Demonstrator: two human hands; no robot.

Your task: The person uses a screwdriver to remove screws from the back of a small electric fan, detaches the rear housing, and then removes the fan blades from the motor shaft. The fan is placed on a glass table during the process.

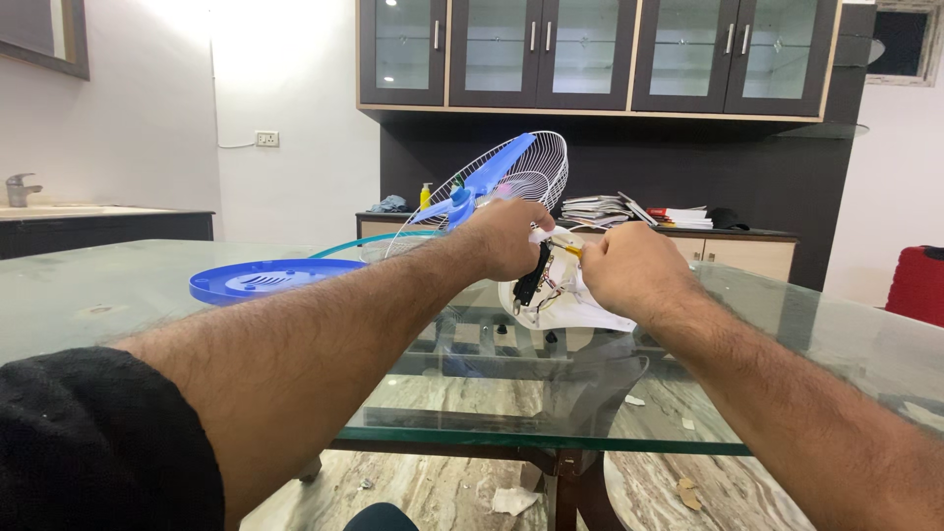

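- While closed in a fist over the fan's motor end, left hand [506, 239] sits just left of right hand [629, 267], nearly touching it; grip wrapped round a white part, exact hold hidden by the knuckles.
- Right hand also curled shut, grip pinching something small & yellowish [573, 250] betw. thumb and fingers; can't tell what it is.
- White fan housing [556, 300] directly under and betw. both hands, resting on the glass tabletop [767, 324] near its middle; open side up, wires visible inside.
- Black part [531, 280] hanging down from under left hand, against the housing's left edge; kind unclear.
- Blue fan blades [492, 172] and white wire guard [536, 167] just behind left hand, tilted up, blades in front of guard.
- Blue round cover [265, 278] flat on tabletop, well left of the hands, beyond left forearm.
- Black sleeve [98, 442] on left upper arm, bottom-left corner.
- Background: stack of books/papers [610, 209] on a low cabinet, dark glass-door cupboards [590, 49] above, red object [919, 285] at far right, sink tap [20, 187] far left.
- Scraps of paper [511, 500] on marble floor seen below the glass.
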